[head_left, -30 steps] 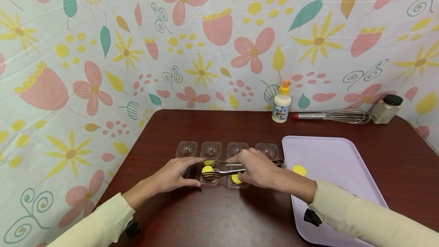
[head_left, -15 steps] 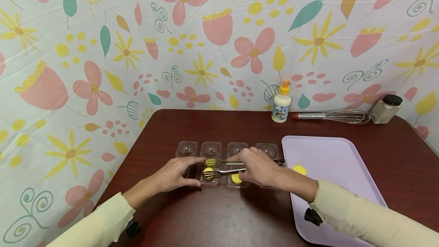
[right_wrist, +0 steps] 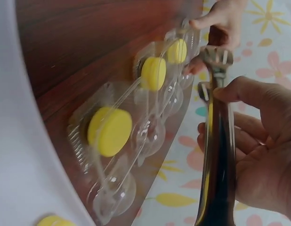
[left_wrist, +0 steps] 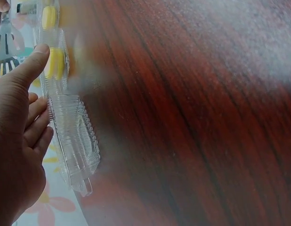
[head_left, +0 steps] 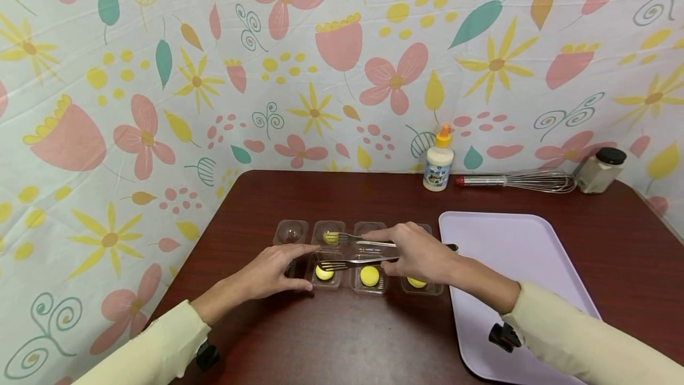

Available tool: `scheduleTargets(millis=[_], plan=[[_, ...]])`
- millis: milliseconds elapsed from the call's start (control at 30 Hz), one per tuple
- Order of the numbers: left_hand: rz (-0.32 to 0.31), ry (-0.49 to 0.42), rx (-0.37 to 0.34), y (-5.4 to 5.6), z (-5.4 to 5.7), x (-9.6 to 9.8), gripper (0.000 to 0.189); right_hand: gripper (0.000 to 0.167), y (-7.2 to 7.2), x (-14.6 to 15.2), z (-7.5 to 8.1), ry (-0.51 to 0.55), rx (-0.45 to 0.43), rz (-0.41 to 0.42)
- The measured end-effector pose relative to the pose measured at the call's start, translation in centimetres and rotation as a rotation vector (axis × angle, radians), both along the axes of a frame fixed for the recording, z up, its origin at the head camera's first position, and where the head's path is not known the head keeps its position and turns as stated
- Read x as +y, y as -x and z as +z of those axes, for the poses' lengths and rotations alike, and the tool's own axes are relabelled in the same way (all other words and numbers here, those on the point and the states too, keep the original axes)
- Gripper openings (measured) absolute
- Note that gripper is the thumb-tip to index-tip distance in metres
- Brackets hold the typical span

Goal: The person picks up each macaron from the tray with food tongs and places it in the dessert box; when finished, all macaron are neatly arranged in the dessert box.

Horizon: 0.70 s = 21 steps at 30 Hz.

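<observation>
My right hand (head_left: 424, 254) grips metal tongs (head_left: 369, 262) from above. The two tong ends are spread apart, with nothing between them, over the second container from the left. Below the nearer end, a yellow macaron (head_left: 323, 274) sits in that container's base. Two more yellow macarons lie to its right, one in the third container (head_left: 369, 276) and one in the fourth (head_left: 416, 283), the last partly hidden by my right hand. My left hand (head_left: 275, 272) spreads its thumb and fingers by the leftmost clear plastic container (left_wrist: 72, 141), covering much of it; firm contact cannot be told.
A lilac tray (head_left: 502, 236) lies on the right under my forearm; a yellow macaron (right_wrist: 55, 221) rests on it. At the back stand a glue-like bottle (head_left: 439, 162), a whisk (head_left: 518, 181) and a black-lidded jar (head_left: 602, 170). The containers' domed lids (head_left: 291, 232) open toward the back.
The tongs have opened wider and let go of the macaron in the second container. My right hand has moved up and right with them, uncovering the rightmost macaron. My left hand stays put.
</observation>
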<state>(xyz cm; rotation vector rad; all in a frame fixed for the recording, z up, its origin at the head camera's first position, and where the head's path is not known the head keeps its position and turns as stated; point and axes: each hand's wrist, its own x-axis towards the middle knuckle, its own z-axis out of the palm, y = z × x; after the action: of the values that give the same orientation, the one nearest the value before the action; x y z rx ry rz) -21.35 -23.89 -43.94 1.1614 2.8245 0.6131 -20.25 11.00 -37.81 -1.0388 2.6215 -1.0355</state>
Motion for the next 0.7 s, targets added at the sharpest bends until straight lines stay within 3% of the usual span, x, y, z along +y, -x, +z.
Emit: scheduleTargets(millis=[267,433,700], plan=[[0.009,-0.028,-0.005,0.0,0.5,-0.5,0.084,0.063,0.0,1.7,-0.2,0.059,0.001,-0.008],[0.028,-0.063,-0.067,0.0,1.4,-1.5,0.087,0.063,-0.1,3.4,-0.3,0.077,-0.011,-0.032],[0.088,-0.107,-0.105,-0.3,2.6,-4.3,0.094,0.066,-1.4,7.1,-0.8,0.058,0.078,-0.071]])
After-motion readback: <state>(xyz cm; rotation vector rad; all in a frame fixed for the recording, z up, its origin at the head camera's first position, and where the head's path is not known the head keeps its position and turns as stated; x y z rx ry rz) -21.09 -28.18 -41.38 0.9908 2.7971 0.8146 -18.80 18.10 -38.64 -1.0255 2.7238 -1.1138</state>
